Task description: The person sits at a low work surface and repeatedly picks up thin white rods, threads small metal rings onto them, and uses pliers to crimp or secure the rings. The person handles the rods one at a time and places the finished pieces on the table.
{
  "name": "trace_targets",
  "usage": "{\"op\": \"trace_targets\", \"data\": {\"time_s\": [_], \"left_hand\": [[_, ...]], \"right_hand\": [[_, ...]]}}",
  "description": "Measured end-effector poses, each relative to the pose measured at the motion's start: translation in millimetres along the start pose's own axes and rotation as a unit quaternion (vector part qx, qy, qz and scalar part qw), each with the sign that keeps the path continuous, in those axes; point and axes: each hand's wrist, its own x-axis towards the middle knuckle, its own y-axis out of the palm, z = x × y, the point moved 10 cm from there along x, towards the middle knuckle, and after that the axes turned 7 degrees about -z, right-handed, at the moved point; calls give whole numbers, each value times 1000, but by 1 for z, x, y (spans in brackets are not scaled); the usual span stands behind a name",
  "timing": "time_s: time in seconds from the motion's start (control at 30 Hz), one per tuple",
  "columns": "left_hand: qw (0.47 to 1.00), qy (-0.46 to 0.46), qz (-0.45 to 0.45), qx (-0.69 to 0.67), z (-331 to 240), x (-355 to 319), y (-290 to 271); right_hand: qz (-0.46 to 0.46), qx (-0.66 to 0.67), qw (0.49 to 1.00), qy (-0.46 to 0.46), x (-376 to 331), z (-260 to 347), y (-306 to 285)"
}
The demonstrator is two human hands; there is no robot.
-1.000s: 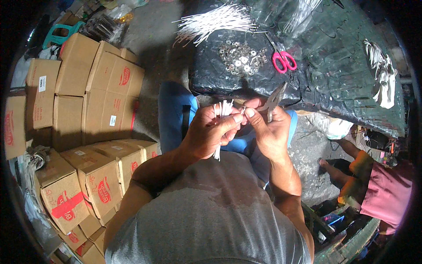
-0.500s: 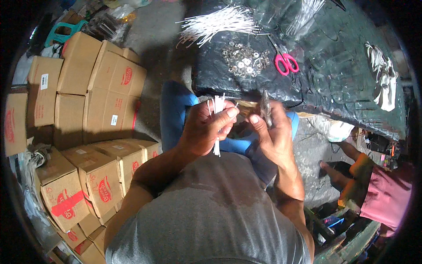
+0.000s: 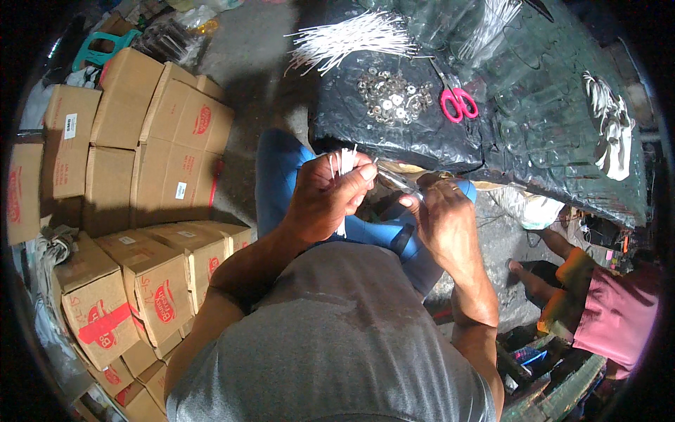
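Note:
My left hand [image 3: 325,197] is closed round a small bundle of short white wick-like cords [image 3: 345,163], their ends sticking out above and below the fist. In my right hand [image 3: 448,216] is a pair of metal pliers [image 3: 398,183], the fingers wrapped round the handles. The pliers' tip points left and reaches a cord end by my left thumb and fingertips; whether it grips that end is too small to tell. Beyond my hands, on a black-covered table [image 3: 422,151], lie a heap of small round metal discs [image 3: 395,100] and a spread pile of white cords [image 3: 351,42].
Pink-handled scissors [image 3: 458,105] lie right of the discs. Clear glass jars [image 3: 531,116] and white cloth strips [image 3: 614,144] are farther right. Stacked cardboard boxes [image 3: 176,133] stand at my left. Another person in a pink garment [image 3: 619,309] is at the right.
My right hand has turned, swinging the pliers from upright to pointing left, with their tip now at my left fingertips. My left hand still holds the cords and has shifted slightly.

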Motion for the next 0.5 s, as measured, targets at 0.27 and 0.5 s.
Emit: {"op": "trace_targets", "data": {"time_s": [0.27, 0.5], "left_hand": [[999, 16, 25, 41, 2, 0, -3], [985, 77, 33, 153, -7, -1, 0]], "right_hand": [[-2, 26, 1000, -7, 1, 2, 1], [-19, 28, 999, -21, 2, 3, 2]]}}
